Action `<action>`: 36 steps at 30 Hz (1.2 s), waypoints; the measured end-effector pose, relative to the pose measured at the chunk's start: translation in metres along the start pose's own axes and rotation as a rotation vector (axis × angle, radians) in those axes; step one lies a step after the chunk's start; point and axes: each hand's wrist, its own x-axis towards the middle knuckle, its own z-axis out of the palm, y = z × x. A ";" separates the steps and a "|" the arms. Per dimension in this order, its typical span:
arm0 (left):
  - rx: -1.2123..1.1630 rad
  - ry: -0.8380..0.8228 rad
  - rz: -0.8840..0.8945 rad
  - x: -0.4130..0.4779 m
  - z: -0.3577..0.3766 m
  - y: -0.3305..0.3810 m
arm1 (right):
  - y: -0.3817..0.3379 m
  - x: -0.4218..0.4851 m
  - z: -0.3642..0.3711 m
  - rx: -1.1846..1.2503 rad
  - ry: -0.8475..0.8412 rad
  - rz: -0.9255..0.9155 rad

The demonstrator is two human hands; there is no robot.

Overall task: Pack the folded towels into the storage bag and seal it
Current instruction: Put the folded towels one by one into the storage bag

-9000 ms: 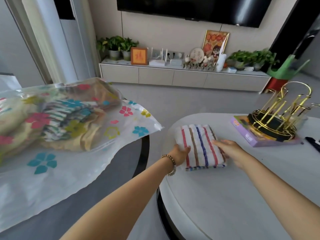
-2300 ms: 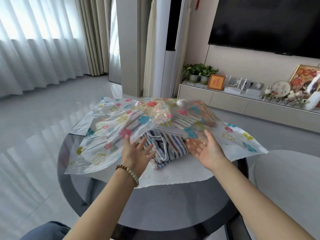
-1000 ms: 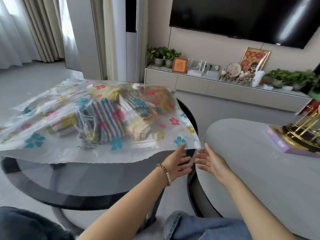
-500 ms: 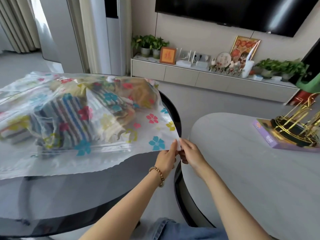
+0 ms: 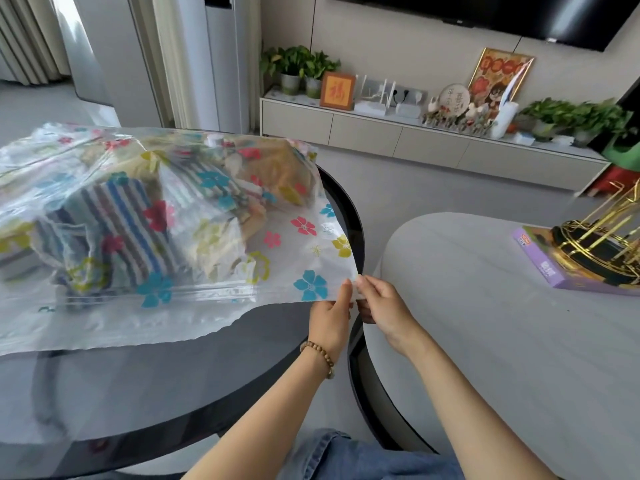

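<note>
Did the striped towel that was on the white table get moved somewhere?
Yes. The striped towel is off the white table and now lies to its left, inside the flowered storage bag on the dark glass table.

Both hands [image 5: 356,306] pinch the storage bag [image 5: 304,251] corner

Cropped by left edge: clear flower-printed plastic storage bag [image 5: 311,251]. Blurred behind its film: folded striped towels [image 5: 121,223]. Cropped by right edge: gold wire rack [image 5: 595,237].
</note>
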 end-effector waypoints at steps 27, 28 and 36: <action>-0.131 -0.012 -0.164 -0.010 -0.020 0.023 | -0.007 -0.010 0.008 0.206 0.083 0.018; -0.117 -0.003 -0.170 -0.009 -0.024 0.022 | -0.007 -0.010 0.008 0.209 0.084 0.020; -0.106 -0.045 -0.165 -0.009 -0.026 0.031 | -0.021 -0.016 0.033 0.362 0.291 0.093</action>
